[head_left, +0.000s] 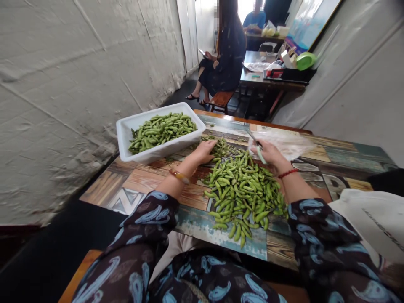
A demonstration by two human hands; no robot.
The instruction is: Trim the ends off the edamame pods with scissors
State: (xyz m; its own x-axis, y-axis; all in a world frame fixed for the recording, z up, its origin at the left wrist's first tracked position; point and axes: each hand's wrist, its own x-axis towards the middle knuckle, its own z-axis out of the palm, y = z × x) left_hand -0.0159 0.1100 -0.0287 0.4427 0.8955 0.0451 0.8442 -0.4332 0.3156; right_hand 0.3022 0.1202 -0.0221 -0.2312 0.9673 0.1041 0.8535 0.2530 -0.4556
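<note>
My left hand (205, 151) rests low over the heap of small green trimmings (224, 147), its fingers stretched out and touching the edge of the heap. In my right hand (272, 154) is a pair of scissors (259, 151) with a pale green handle, its dark blades pointing away to the upper left. Between my forearms spreads a big pile of green soybean pods (244, 189). A white plastic tub (159, 152), partly filled with more pods (162, 131), stands tilted at an angle left of my left hand. Beside my right hand lies a clear plastic bag (292, 143).
The table (186, 191) has a patchwork wood pattern. A white bag or cloth (369, 223) sits at the right. Beyond the table, a person (229, 54) sits on a wooden stool (221, 99), holding a phone. Another cluttered table (252, 78) and a second person (255, 20) are farther back.
</note>
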